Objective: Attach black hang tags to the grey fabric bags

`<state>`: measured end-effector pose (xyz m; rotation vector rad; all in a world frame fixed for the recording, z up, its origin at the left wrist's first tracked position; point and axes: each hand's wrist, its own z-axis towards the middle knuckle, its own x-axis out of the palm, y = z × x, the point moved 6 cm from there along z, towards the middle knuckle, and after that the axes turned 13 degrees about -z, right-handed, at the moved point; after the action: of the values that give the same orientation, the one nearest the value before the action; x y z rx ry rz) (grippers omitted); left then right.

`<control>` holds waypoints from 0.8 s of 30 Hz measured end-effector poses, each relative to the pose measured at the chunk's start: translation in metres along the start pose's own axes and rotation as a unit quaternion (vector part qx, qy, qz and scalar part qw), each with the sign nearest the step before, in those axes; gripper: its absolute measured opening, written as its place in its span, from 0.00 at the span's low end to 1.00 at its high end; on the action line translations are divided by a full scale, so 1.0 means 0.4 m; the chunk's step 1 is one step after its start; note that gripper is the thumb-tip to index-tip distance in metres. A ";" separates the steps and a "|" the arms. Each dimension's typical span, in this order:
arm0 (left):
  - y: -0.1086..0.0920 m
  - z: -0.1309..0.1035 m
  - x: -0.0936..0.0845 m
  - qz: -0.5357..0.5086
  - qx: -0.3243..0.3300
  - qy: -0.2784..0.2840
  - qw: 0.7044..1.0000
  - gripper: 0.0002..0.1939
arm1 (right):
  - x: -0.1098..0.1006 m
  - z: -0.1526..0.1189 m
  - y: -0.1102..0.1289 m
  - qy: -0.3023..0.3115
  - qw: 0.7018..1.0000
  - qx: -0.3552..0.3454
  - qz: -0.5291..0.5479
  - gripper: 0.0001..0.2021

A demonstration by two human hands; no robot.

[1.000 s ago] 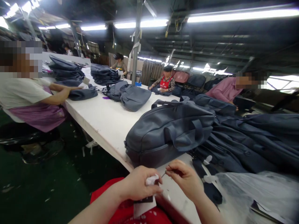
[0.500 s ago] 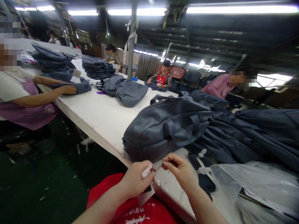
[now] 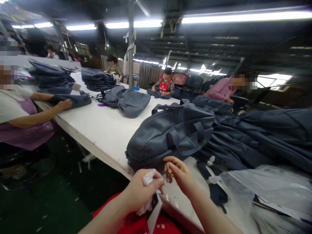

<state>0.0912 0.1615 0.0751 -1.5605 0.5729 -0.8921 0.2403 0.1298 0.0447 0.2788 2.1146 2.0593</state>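
Note:
My left hand (image 3: 143, 187) is closed round a crumpled white wad (image 3: 149, 177), cloth or paper. A white card tag (image 3: 155, 209) with a dark part hangs below the same hand. Close by on its right, my right hand (image 3: 176, 174) has the thumb and some fingers drawn together while the index finger reaches out. Whatever lies between its fingertips is too small and blurred to name. Just beyond both hands, a dark blue bag (image 3: 151, 139) with strap handles rests on the white table (image 3: 102, 130).
Dark blue bags (image 3: 243, 143) are heaped to the right, behind clear plastic sheeting (image 3: 273, 188). More bags (image 3: 134, 102) and stacks (image 3: 97, 79) lie farther along. A co-worker's hand (image 3: 65, 104) is on dark fabric at left; other people work around the table.
My right hand's index finger has straightened, and the thin cord between my hands no longer shows clearly. The tag hangs lower and more upright. The view has shifted slightly.

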 end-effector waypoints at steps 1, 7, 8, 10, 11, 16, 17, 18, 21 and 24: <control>-0.036 0.005 -0.008 0.013 0.024 -0.025 0.999 0.12 | -0.017 0.013 0.008 -0.055 0.998 -0.008 0.030 0.19; -0.220 0.062 -0.026 0.130 0.099 -0.101 0.981 0.13 | -0.119 0.084 0.069 -0.245 0.945 -0.069 0.207 0.22; -0.240 0.078 -0.023 0.151 0.109 -0.108 0.977 0.13 | -0.132 0.097 0.083 -0.250 0.937 -0.079 0.229 0.26; -0.272 0.115 -0.016 0.188 0.130 -0.125 0.965 0.13 | -0.149 0.125 0.122 -0.235 0.931 -0.113 0.254 0.33; -0.285 0.136 -0.014 0.203 0.141 -0.135 0.960 0.13 | -0.151 0.139 0.145 -0.207 0.934 -0.132 0.258 0.34; -0.320 0.255 -0.024 0.234 0.159 -0.164 0.945 0.15 | -0.130 0.171 0.261 -0.060 0.953 -0.218 0.202 0.16; -0.324 0.278 -0.026 0.247 0.156 -0.163 0.942 0.15 | -0.130 0.169 0.277 -0.058 0.954 -0.234 0.177 0.15; -0.328 0.298 -0.024 0.267 0.152 -0.160 0.938 0.15 | -0.129 0.165 0.290 -0.054 0.956 -0.245 0.151 0.14; -0.327 0.332 0.013 0.394 0.136 -0.115 0.902 0.13 | -0.126 0.157 0.314 -0.026 0.961 -0.258 0.097 0.12; -0.311 0.315 0.094 0.563 0.150 -0.038 0.812 0.10 | -0.136 0.163 0.326 -0.004 0.964 -0.238 0.117 0.13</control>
<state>0.1990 0.2312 0.2025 -0.7109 1.0635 0.0178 0.3108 0.1821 0.1729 0.4781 1.5687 2.6101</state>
